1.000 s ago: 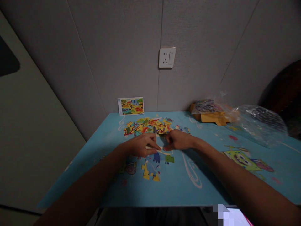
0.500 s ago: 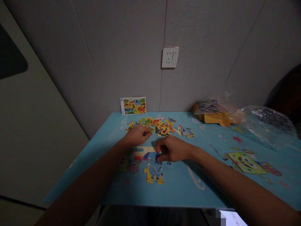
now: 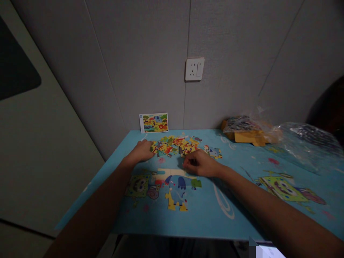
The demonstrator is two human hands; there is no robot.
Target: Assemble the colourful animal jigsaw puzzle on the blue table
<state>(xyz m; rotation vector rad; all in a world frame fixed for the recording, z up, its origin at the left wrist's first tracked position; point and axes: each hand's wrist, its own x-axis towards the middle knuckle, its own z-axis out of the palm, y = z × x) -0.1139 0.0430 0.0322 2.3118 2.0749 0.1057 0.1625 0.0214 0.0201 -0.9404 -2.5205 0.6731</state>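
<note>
Part-joined jigsaw pieces showing a blue elephant lie on the blue tabletop in front of me, now uncovered. Behind them spreads a heap of loose jigsaw pieces, mostly yellow, red and green. My left hand rests at the heap's left edge, fingers stretched towards the pieces; I see nothing held in it. Between the joined section and the heap is my right hand, its fingers curled in with nothing showing in them. A picture card of the animal scene leans upright against the wall.
Two pieces with blue and white print lie right of the heap. An orange-yellow box and crumpled clear plastic wrap occupy the back right. A wall socket is above the table. A pale panel stands at left.
My left hand has moved left, to the heap's edge. My right hand has risen off the elephant section towards the heap, uncovering a green-printed part at its right.
</note>
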